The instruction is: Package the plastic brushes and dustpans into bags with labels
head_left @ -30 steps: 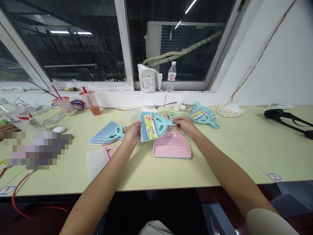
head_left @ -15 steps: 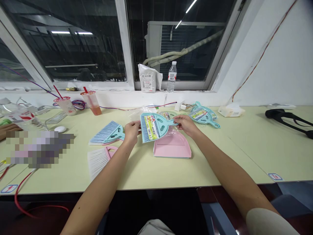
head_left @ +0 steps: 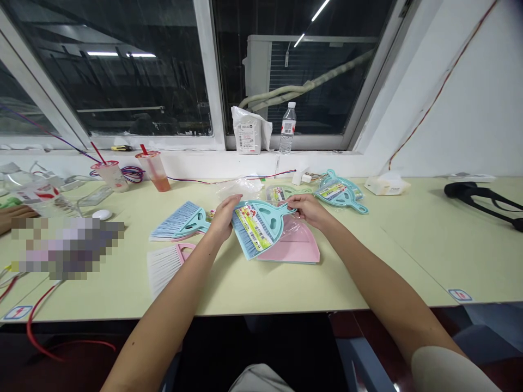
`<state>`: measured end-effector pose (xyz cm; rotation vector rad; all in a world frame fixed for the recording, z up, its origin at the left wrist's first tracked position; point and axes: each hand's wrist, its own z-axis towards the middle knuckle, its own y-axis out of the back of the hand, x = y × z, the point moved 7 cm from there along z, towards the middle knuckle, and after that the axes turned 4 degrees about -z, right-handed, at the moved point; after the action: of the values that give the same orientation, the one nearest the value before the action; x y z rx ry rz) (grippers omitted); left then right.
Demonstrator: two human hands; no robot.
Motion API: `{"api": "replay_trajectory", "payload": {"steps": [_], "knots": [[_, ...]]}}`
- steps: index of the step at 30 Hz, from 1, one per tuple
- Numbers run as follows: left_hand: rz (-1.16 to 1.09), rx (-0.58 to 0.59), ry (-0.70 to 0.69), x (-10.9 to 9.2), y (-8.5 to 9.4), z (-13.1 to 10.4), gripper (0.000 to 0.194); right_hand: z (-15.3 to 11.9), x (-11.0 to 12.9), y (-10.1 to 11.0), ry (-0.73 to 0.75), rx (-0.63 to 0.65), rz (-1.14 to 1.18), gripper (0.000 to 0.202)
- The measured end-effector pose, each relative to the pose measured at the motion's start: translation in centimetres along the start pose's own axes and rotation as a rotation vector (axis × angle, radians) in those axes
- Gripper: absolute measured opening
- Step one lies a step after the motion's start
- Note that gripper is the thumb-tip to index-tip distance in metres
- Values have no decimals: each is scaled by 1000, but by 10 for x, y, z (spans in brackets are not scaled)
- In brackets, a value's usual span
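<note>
The blue brush set, a brush nested with a same-coloured dustpan behind a bright label, is held up at the centre of the frame; its long axis slants from the handle at the upper right down to the bristles at the lower left; the right hand is nearer the handle and pinches its end, fingers drawn narrow; the left hand is at the upper left corner of the bristles, fingers bent at the edge, though how firmly they grip cannot be told.

The set overlaps the left part of the pink dustpan, which lies on the table just below centre; left of centre, beyond the left hand, lies a blue brush, with a white-bristled brush below it, partly behind the left forearm; wrapped sets lie right of centre, beyond the right hand.

Against the earlier frame, the bristle end has swung lower, from nearly level to a clear slant, and covers more of the pink dustpan; the left hand sits slightly higher in the frame, while the right hand is in nearly the same place.
</note>
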<state>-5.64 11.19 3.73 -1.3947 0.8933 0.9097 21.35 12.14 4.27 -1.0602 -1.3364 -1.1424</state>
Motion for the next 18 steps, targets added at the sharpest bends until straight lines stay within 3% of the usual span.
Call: {"api": "replay_trajectory", "payload": {"steps": [5,12,18], "knots": [[56,3,-6,1,0,-2,33,2,0,4,2,13,4,15],[18,-24,-63,-2,3,1,32,2,0,4,55,36,-64,35],[29,-23,-76,-3,3,-1,32,1,4,5,78,23,-65,31]]}}
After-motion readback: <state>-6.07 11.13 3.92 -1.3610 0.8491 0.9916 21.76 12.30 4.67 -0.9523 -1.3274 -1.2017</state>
